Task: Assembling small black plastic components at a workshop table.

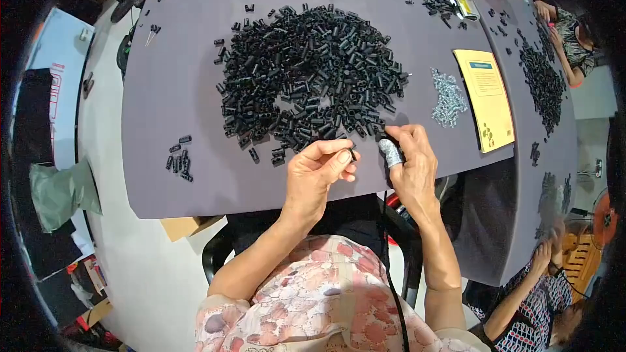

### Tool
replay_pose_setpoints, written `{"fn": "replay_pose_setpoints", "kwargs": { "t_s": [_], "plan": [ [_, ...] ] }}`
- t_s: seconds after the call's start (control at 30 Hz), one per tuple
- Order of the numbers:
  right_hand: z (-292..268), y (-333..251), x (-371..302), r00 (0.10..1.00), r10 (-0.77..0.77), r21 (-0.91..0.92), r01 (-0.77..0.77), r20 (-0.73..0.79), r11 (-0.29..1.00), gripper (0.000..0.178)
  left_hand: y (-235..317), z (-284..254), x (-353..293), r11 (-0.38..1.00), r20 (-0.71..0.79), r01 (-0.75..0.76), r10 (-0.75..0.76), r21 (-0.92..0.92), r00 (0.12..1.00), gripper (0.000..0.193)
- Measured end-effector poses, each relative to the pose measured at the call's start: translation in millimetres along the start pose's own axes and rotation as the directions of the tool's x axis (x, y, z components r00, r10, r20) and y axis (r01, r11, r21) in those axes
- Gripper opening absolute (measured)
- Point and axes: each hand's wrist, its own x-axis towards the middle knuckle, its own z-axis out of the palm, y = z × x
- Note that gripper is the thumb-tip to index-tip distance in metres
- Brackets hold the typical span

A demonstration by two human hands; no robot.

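Tube (pixel 353 154), seen in the head view, sits small and dark between the thumb and fingers of the left hand (pixel 312 173), above the near edge of the heap (pixel 352 58) on the grey surface (pixel 261 192). That hand is closed in a fingertip pinch, with much of the piece hidden. The right hand (pixel 415 166) is half curled just beside the heap, a silvery wrap (pixel 390 152) on one digit; its forefinger tip is near dark pieces, and I cannot tell whether it has hold of any.

Such a piece should be very light and fairly stiff, likely plastic, not fragile, though its smooth, rounded side could roll or slip. A grip across the middle of the barrel, thumb against forefinger, looks best, leaving both ends free.

As for looks, the pieces in the heap are black, short and cylindrical, with a soft sheen along their sides; several show open, hollow ends. A smaller group (pixel 179 160) lies to the left, well apart from the heap
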Motion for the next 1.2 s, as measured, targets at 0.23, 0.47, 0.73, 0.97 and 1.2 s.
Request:
{"fn": "replay_pose_setpoints", "kwargs": {
  "t_s": [0.23, 0.47, 0.73, 0.97, 1.2],
  "plan": [
    [-4.3, -2.2, 3.8, 0.998, 0.049, 0.06, -0.052, 0.048, 0.997, 0.028, -0.6, -1.0, 0.3, 1.0, -0.006, 0.004, -0.004, -0.024, 1.0, 0.015],
    [3.9, -5.8, 7.8, 0.999, -0.05, 0.001, 0.05, 0.012, 0.999, 0.028, -1.7, -0.4, 0.6, 0.999, -0.026, -0.007, 0.006, -0.05, 1.0, 0.013],
    [3.2, -8.1, 12.1, 0.969, -0.244, -0.185, 0.247, 0.04, 0.951, 0.04, -0.1, 0.4, 1.3, 0.996, -0.027, -0.009, 0.006, -0.088, 1.0, 0.015],
    [0.1, -10.9, 20.2, 0.958, -0.285, -0.185, 0.286, 0.034, 0.94, 0.036, -1.6, 0.6, 3.1, 0.993, -0.02, -0.018, 0.016, -0.117, 1.0, 0.014],
    [-1.5, -5.4, 18.9, 0.979, -0.189, -0.116, 0.196, 0.071, 0.974, 0.036, 0.7, -1.2, 1.6, 0.993, -0.018, -0.016, 0.014, -0.115, 1.0, 0.013]
  ]
}}
